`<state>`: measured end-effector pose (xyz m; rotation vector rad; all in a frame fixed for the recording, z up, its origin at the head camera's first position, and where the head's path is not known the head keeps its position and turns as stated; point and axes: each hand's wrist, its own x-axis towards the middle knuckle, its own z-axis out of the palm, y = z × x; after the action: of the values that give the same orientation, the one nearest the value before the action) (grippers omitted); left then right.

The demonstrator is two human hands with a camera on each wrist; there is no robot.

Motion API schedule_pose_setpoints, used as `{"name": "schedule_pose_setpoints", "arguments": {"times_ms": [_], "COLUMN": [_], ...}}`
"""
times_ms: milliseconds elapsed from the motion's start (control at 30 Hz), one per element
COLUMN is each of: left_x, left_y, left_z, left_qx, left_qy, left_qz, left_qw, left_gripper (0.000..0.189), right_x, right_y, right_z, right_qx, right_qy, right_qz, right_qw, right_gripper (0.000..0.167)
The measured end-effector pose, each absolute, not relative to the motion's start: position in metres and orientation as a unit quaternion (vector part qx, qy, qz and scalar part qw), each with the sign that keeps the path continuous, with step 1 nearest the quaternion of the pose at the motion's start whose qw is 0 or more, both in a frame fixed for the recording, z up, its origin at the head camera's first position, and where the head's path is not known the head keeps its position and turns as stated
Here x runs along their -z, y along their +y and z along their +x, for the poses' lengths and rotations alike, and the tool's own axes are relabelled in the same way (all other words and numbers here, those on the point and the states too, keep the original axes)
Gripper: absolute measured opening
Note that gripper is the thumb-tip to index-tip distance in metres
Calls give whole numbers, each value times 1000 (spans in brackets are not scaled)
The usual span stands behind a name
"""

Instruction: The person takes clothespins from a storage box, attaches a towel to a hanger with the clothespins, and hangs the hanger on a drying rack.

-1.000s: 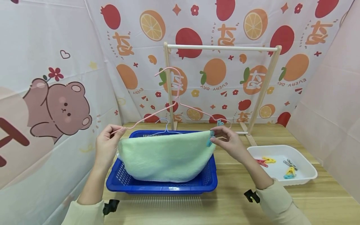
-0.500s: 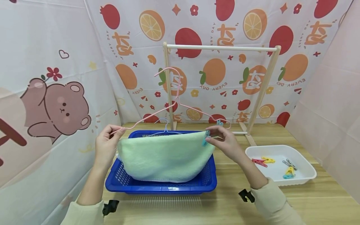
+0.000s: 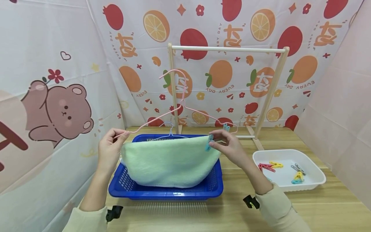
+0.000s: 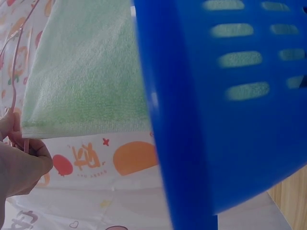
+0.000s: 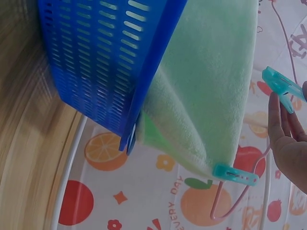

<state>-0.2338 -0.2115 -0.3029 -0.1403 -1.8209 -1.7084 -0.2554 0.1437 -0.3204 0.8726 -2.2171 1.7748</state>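
A light green towel [image 3: 171,161] hangs from a pink hanger [image 3: 162,115] in front of the blue basket. At the hanger's left end my left hand [image 3: 111,151] grips the wire, beside the towel's upper corner. My right hand [image 3: 232,148] pinches a teal clothespin [image 3: 208,143], which overlaps the towel's upper edge in the head view. The right wrist view shows this clothespin [image 5: 280,88] apart from the towel [image 5: 211,86]. A second teal clothespin [image 5: 235,174] clips the towel's corner to the hanger's right end.
The blue basket [image 3: 165,195] stands on the wooden table, a blue-purple hanger [image 3: 171,130] showing above its rear rim. Behind is a wooden rack with a white bar [image 3: 229,49]. At right, a white tray [image 3: 311,167] holds several clothespins [image 3: 268,167].
My right hand has moved left with the teal clothespin along the towel's upper edge. The left hand and hanger have hardly moved.
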Motion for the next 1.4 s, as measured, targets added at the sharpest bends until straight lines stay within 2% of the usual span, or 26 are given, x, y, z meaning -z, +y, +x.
{"name": "schedule_pose_setpoints", "arguments": {"times_ms": [333, 1400], "left_x": [304, 304], "left_y": [-213, -210], "left_z": [-234, -232], "left_qx": [643, 636], "left_qy": [-695, -704], "left_qz": [-55, -46], "left_qw": [317, 312], "left_gripper": [7, 8], "right_x": [316, 306], "right_y": [137, 111], "right_z": [-259, -264], "right_qx": [-575, -582], "right_qy": [-757, -744], "right_qz": [299, 319], "right_qw": [83, 69], "right_gripper": [34, 32]}}
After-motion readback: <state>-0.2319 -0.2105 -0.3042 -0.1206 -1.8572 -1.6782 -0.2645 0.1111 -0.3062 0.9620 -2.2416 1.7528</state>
